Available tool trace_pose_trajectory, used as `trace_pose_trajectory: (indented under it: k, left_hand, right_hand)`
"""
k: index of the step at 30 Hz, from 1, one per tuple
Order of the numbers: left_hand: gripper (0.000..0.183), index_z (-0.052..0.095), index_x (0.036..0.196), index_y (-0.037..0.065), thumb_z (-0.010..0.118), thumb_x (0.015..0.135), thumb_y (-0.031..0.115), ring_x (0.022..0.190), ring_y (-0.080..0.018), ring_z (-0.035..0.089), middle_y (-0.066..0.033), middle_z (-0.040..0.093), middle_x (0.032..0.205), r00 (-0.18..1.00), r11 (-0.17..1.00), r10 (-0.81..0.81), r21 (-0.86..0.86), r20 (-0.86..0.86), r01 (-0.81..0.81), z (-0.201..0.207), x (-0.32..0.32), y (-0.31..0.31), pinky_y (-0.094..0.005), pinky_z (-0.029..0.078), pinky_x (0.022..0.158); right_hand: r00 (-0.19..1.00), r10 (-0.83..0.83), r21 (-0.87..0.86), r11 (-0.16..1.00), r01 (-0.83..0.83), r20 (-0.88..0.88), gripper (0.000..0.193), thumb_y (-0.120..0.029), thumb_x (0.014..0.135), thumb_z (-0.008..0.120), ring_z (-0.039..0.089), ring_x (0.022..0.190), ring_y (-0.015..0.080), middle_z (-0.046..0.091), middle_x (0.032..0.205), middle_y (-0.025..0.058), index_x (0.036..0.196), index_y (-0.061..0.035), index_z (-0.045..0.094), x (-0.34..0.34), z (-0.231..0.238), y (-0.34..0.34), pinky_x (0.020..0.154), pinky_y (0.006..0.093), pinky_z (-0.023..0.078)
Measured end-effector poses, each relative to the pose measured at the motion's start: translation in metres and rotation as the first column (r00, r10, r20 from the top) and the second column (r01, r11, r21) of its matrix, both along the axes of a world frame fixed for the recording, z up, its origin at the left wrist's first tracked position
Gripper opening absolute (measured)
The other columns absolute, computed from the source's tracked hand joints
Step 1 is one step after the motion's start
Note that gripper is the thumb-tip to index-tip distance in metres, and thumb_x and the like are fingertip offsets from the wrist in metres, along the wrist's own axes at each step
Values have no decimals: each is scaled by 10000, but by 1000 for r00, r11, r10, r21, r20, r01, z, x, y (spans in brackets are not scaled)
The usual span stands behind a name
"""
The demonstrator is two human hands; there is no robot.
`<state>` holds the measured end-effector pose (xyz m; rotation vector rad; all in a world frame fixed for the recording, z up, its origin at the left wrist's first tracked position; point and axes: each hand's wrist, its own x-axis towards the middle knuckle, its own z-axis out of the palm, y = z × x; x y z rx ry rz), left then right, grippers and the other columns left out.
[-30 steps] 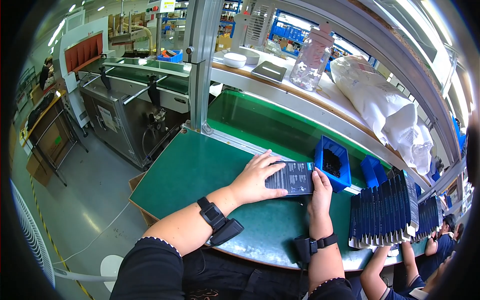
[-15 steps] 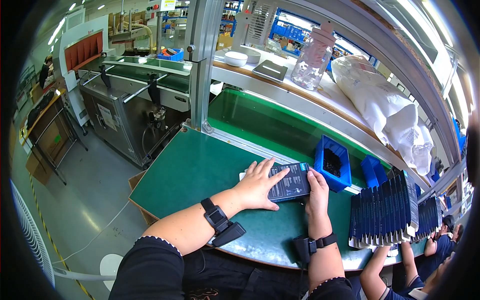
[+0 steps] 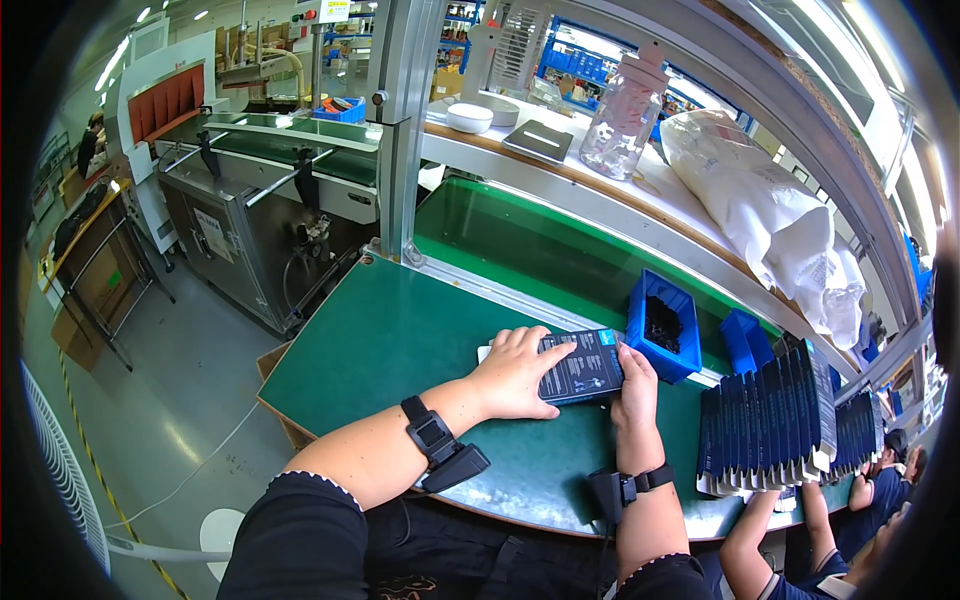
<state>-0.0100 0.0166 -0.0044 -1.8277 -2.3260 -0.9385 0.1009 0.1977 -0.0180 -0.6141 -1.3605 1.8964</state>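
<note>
A flat dark printed box point(image 3: 590, 372) with a light blue corner lies over the green worktop, between my two hands. My left hand point(image 3: 515, 372) covers its left part, the thumb at the near edge and the fingers across the top face. A small pale end shows just left of those fingers. My right hand point(image 3: 636, 385) grips the box's right end, thumb on its upper face. The fingers under that end are hidden. Both wrists carry black straps with small dark devices.
Just beyond the right hand stands a blue bin point(image 3: 664, 325) of small black parts, with another blue bin point(image 3: 747, 342) beside it. Rows of upright dark boxes point(image 3: 765, 425) line the right side. A green conveyor point(image 3: 540, 240) runs behind the worktop point(image 3: 370, 340). A co-worker's arms show at lower right.
The left hand's fingers have drawn in slightly across the box, and the box's upper edge sits a touch lower. The right hand keeps its hold.
</note>
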Motion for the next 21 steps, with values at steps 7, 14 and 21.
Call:
trace_pose_trajectory:
  k: [7, 14, 21]
  left_hand:
    - [826, 444, 1296, 159, 771, 565, 362, 1140, -366, 393, -183, 407, 1241, 998, 992, 8, 123, -69, 1, -1, -2, -1, -451, 280, 986]
    - [835, 437, 1307, 155, 767, 567, 358, 1147, -370, 383, -185, 411, 1238, 999, 998, -2, 66, -33, 4, -1, -3, -1, -451, 276, 990]
    - [849, 428, 1317, 152, 768, 568, 361, 1156, -374, 378, -192, 408, 1250, 1000, 998, -3, 65, -21, 5, 0, -3, -2, -454, 270, 998]
  right_hand:
    - [997, 75, -125, 989, -77, -25, 243, -110, 923, 470, 628, 801, 177, 636, 937, 114, 1068, 62, 560, 1, 0, 5, 714, 292, 520]
    - [990, 137, -168, 976, -138, -17, 264, -67, 908, 469, 637, 842, 202, 630, 997, 141, 1119, 76, 536, 1, -10, 15, 738, 312, 534]
    - [983, 180, -168, 968, -185, -47, 283, -44, 891, 477, 638, 857, 203, 627, 1011, 142, 1144, 73, 521, 4, -8, 18, 750, 319, 535]
